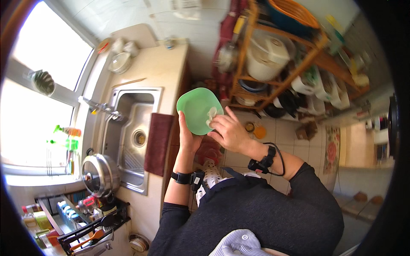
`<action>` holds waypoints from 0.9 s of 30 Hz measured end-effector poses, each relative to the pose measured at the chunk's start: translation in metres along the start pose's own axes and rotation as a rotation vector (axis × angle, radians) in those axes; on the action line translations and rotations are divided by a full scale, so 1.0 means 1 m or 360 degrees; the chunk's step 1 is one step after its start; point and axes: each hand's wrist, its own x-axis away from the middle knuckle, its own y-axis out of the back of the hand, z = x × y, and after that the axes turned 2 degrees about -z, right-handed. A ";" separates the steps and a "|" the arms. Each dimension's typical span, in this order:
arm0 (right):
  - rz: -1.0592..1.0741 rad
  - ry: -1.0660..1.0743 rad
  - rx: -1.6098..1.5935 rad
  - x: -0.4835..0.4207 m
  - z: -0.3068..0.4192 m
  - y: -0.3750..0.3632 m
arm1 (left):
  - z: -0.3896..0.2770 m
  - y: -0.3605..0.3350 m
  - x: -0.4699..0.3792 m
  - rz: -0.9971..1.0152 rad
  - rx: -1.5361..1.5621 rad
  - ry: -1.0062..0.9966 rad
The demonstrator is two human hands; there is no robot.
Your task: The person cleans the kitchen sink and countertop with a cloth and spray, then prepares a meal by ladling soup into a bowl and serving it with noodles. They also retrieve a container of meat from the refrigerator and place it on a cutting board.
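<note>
My left hand (189, 136) holds a green plastic bowl (196, 108) from below, its thumb on the near rim. The bowl is tilted so that its inside shows. My right hand (229, 129) reaches over the bowl's right side, with its fingertips on some small whitish pieces (211, 113) at the inner wall; what they are cannot be told. Both wrists wear black straps with small devices. A dark red cloth (159, 144) hangs over the counter edge, left of my left hand.
A steel sink (141, 112) with a faucet (101, 108) is set in the counter (161, 64) at left. A wooden shelf rack (285, 86) holds a rice cooker (267, 57). A steel pot (101, 174) and a black condiment rack (93, 230) stand lower left. Orange and dark round things lie on the floor.
</note>
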 end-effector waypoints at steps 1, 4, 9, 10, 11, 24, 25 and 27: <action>-0.0044 -0.0040 -0.0153 0.032 -0.005 0.012 | 0.027 -0.017 0.001 0.0012 -0.0006 0.0135; -0.0231 -0.0062 -0.0218 0.119 -0.020 0.052 | 0.119 -0.073 0.017 0.0110 -0.0022 0.0472; -0.0331 -0.0392 0.0436 0.255 -0.055 0.137 | 0.260 -0.167 0.053 0.0476 -0.0274 0.0837; -0.0390 -0.0515 0.0447 0.280 -0.060 0.156 | 0.287 -0.187 0.064 0.0567 -0.0268 0.0900; -0.0418 -0.0643 0.0543 0.305 -0.065 0.177 | 0.313 -0.207 0.074 0.0714 -0.0227 0.0935; -0.1008 -0.1967 0.1255 0.621 -0.063 0.274 | 0.596 -0.370 0.173 0.1450 -0.0804 0.1410; -0.1034 -0.2054 0.1271 0.645 -0.059 0.273 | 0.625 -0.383 0.182 0.1524 -0.0816 0.1407; -0.1215 -0.2160 0.1270 0.685 -0.062 0.272 | 0.680 -0.403 0.201 0.1741 -0.0657 0.1521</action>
